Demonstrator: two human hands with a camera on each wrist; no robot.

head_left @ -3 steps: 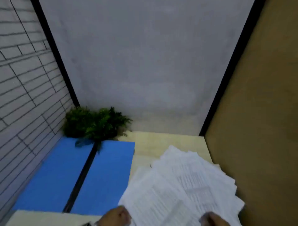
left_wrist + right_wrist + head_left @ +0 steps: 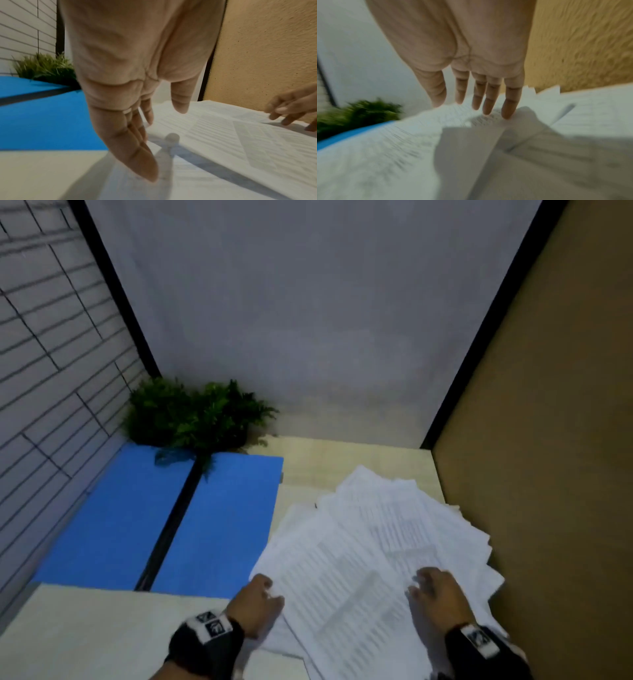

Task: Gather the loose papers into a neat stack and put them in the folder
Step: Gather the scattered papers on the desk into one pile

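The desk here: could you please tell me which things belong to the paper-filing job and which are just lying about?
Part of the job:
- loose papers
- blue folder, lying open
- left hand
- right hand

Just lying about:
- green plant

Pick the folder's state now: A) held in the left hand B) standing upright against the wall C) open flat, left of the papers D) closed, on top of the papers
C: the blue folder lies spread open on the desk, dark spine showing, left of the fanned papers; neither hand holds it.
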